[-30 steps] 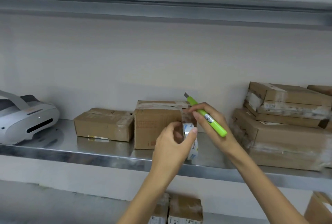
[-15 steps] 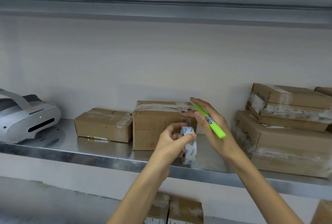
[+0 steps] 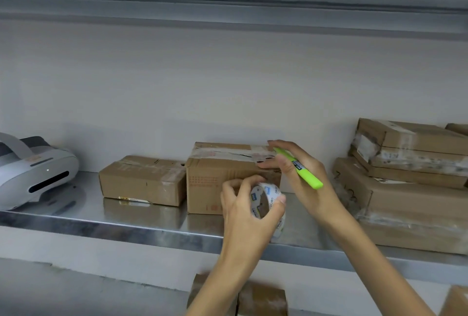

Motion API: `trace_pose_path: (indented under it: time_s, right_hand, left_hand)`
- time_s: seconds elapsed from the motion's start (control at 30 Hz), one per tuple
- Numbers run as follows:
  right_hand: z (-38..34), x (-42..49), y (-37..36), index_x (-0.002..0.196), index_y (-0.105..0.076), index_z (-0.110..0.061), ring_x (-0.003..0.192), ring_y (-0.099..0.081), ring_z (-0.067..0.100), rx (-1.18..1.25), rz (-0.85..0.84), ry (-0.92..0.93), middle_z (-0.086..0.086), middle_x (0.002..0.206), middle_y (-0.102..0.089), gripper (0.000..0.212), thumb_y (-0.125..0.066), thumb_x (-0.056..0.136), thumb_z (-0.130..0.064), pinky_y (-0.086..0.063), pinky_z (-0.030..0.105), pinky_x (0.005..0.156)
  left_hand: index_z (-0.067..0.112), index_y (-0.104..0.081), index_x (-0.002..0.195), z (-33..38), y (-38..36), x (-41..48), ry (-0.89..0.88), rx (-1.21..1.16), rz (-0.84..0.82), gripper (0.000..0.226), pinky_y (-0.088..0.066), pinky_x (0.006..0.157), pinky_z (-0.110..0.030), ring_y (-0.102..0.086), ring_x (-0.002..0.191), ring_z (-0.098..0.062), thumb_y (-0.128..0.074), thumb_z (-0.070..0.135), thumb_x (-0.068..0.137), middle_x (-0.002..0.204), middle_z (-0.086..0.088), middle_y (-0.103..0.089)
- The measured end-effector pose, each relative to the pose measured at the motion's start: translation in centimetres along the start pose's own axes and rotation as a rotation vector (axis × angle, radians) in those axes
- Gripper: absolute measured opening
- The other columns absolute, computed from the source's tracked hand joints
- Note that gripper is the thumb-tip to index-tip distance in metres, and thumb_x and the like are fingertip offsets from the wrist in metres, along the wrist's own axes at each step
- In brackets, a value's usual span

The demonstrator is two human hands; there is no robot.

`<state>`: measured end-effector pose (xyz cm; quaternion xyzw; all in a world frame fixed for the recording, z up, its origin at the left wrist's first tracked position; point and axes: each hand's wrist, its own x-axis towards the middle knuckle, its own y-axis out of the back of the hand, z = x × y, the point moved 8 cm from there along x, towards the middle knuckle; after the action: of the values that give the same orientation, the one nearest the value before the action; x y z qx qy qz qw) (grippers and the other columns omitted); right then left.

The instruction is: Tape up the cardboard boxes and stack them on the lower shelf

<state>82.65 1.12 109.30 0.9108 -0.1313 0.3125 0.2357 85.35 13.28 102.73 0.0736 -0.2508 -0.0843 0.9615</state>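
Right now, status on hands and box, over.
Left hand grips tape roll. Right hand holds green cutter, touches middle box. Smaller box close beside it.

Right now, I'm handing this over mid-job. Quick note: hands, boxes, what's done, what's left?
Left hand grips the tape roll in front of the middle box.
Right hand holds the green cutter, fingertips on that box's top right edge.
A small box sits to its left and a stack of boxes to its right, all on the metal shelf.
Done: tape runs across the middle box's top.
Left: move the boxes down beside the lower boxes.
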Motion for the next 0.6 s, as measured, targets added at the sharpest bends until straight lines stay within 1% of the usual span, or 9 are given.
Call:
trace_pose_path:
  time_s: [0.07,0.17,0.27,0.33,0.37,0.43,0.47,0.53,0.6]
  right_hand:
    - [0.1,0.2,0.1,0.126,-0.054,-0.024,0.100,-0.067,0.004,0.029,0.002,-0.011,-0.004,0.097,-0.075,0.037,-0.044,0.096,-0.043,-0.045,0.011,0.086]
    - [0.3,0.5,0.4,0.125,-0.055,-0.022,0.104,-0.066,0.006,0.059,0.027,-0.015,-0.001,0.099,-0.075,0.040,-0.043,0.095,-0.045,-0.046,0.014,0.090]
    - [0.2,0.9,1.0,0.122,-0.059,-0.016,0.102,-0.068,0.014,0.149,0.092,-0.024,0.003,0.106,-0.073,0.041,-0.047,0.092,-0.041,-0.050,0.025,0.092]
    - [-0.4,1.3,1.8,0.119,-0.063,-0.011,0.095,-0.070,0.017,0.241,0.167,-0.005,0.007,0.106,-0.072,0.036,-0.054,0.090,-0.032,-0.053,0.025,0.085]
    - [-0.7,1.6,2.3,0.116,-0.065,-0.009,0.090,-0.070,0.017,0.283,0.211,0.004,0.009,0.102,-0.072,0.031,-0.058,0.090,-0.025,-0.054,0.023,0.081]
    - [-1.2,2.1,3.0,0.106,-0.069,-0.006,0.077,-0.067,0.014,0.320,0.280,0.018,0.005,0.086,-0.072,0.018,-0.061,0.090,-0.010,-0.054,0.021,0.074]
    - [-1.3,2.2,3.1,0.101,-0.071,-0.007,0.071,-0.064,0.013,0.303,0.306,0.021,0.003,0.077,-0.070,0.014,-0.061,0.091,-0.008,-0.053,0.021,0.069]
    - [-1.3,2.3,3.0,0.091,-0.072,-0.009,0.062,-0.058,0.014,0.245,0.347,0.019,0.001,0.064,-0.064,0.013,-0.060,0.092,-0.014,-0.049,0.021,0.061]
    - [-0.9,1.9,2.6,0.082,-0.070,-0.007,0.053,-0.054,0.013,0.197,0.385,-0.002,0.001,0.054,-0.059,0.025,-0.059,0.092,-0.027,-0.045,0.019,0.054]
  left_hand:
    - [0.040,-0.059,0.103,0.1,0.3,0.2,-0.005,-0.047,0.015,0.044,-0.041,0.096,-0.020,-0.045,0.117,-0.003,-0.060,0.062,0.064,0.113,0.018,-0.042]
    - [0.036,-0.063,0.101,-0.2,0.2,0.6,0.052,-0.169,-0.028,0.031,-0.046,0.083,-0.014,-0.055,0.107,-0.003,-0.067,0.050,0.073,0.111,0.015,-0.054]
    - [0.036,-0.065,0.095,-0.5,0.0,0.8,0.119,-0.252,-0.066,0.031,-0.048,0.082,-0.020,-0.060,0.097,-0.001,-0.063,0.052,0.068,0.105,0.012,-0.063]
    - [0.034,-0.067,0.095,-0.7,-0.1,1.0,0.163,-0.282,-0.100,0.035,-0.051,0.082,-0.025,-0.062,0.097,-0.005,-0.062,0.053,0.066,0.103,0.010,-0.066]
    - [0.034,-0.067,0.094,-0.8,-0.1,1.1,0.176,-0.296,-0.114,0.036,-0.052,0.082,-0.025,-0.063,0.097,-0.007,-0.063,0.055,0.065,0.102,0.008,-0.066]
    - [0.035,-0.068,0.092,-1.0,-0.2,1.2,0.189,-0.307,-0.130,0.043,-0.052,0.082,-0.026,-0.063,0.097,-0.008,-0.062,0.061,0.059,0.102,0.008,-0.065]
    - [0.035,-0.067,0.092,-1.0,-0.2,1.3,0.184,-0.288,-0.125,0.047,-0.051,0.083,-0.025,-0.061,0.098,-0.008,-0.060,0.065,0.056,0.102,0.009,-0.065]
    - [0.037,-0.066,0.093,-1.0,-0.1,1.4,0.158,-0.195,-0.092,0.054,-0.047,0.081,-0.020,-0.056,0.100,-0.004,-0.054,0.070,0.053,0.104,0.011,-0.061]
    - [0.036,-0.064,0.097,-1.0,0.1,1.5,0.142,-0.141,-0.070,0.060,-0.043,0.077,-0.015,-0.054,0.101,-0.001,-0.051,0.073,0.052,0.106,0.012,-0.058]
